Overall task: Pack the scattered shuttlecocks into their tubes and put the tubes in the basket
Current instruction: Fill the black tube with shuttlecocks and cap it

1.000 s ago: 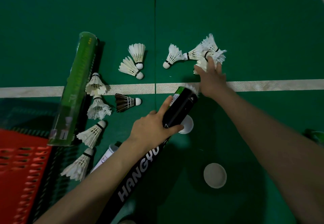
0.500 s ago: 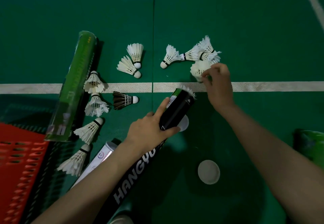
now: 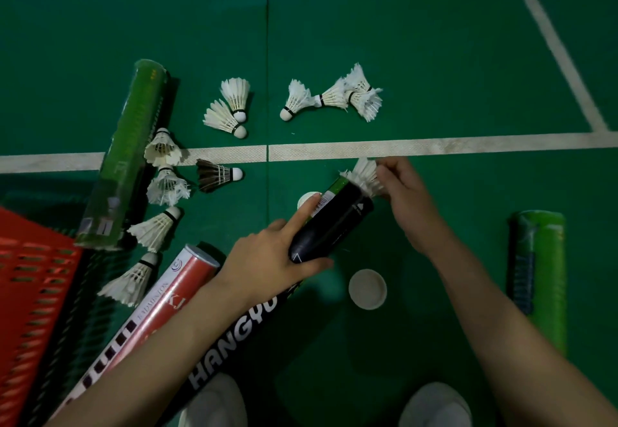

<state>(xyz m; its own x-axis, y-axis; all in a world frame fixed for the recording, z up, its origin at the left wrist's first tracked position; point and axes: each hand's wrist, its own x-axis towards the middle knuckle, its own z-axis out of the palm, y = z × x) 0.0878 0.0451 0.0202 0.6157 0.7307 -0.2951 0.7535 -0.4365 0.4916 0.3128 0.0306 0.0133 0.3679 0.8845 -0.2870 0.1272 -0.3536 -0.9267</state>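
The green court floor [image 3: 434, 41] fills the view, crossed by a white line [image 3: 434, 145]. A red slotted basket [image 3: 30, 292] sits at the lower left edge. The long black tube [image 3: 331, 226] slants up from the bottom towards the line, and the left hand [image 3: 267, 259] grips it near its open end, fingers wrapped round and the index finger laid along its side. One green tube [image 3: 127, 159] lies beside the basket, another green tube [image 3: 541, 276] lies well apart at the right, and a red-and-white tube [image 3: 160, 303] lies under the left forearm. The right hand [image 3: 404, 189] pinches the feathers of a white shuttlecock [image 3: 364, 174] sitting at the black tube's mouth. Beyond the line lie a cluster of shuttlecocks [image 3: 334, 97] and a pair [image 3: 230, 105]; four more [image 3: 160, 152] trail along the near green tube, beside a dark-feathered one [image 3: 214, 175]. A white cap [image 3: 367, 288] lies near the black tube.
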